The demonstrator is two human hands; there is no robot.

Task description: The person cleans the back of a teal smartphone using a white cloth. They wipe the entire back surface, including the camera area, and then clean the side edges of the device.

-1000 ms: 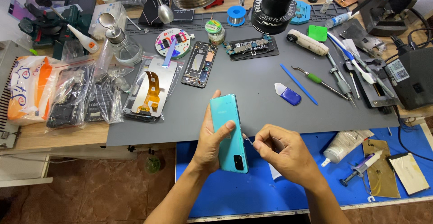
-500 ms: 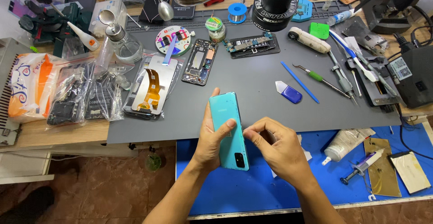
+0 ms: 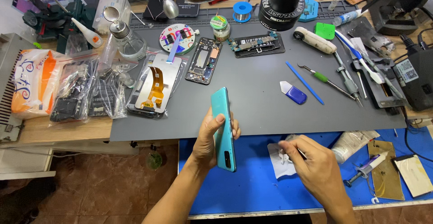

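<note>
Your left hand point(image 3: 212, 138) is wrapped around a teal phone point(image 3: 223, 127), with your thumb on one side and your fingers on the other. You hold the phone up on its edge, tilted, above the front edge of the big grey mat point(image 3: 261, 102) and the blue mat point(image 3: 252, 183). Your right hand point(image 3: 315, 167) is low over the blue mat, a little way from the phone. Its fingers pinch a thin, small tool point(image 3: 301, 153), too small to tell what kind, and it touches a white cloth point(image 3: 279, 161) lying on the blue mat. Just beyond that hand lies a white tube point(image 3: 352, 140), and a syringe point(image 3: 367, 167) lies near it. Farther back on the grey mat you can see a small blue and white pry tool point(image 3: 293, 93), a thin blue stick point(image 3: 304, 83), an open phone frame point(image 3: 204, 60) and a green circuit board point(image 3: 255, 43).
</note>
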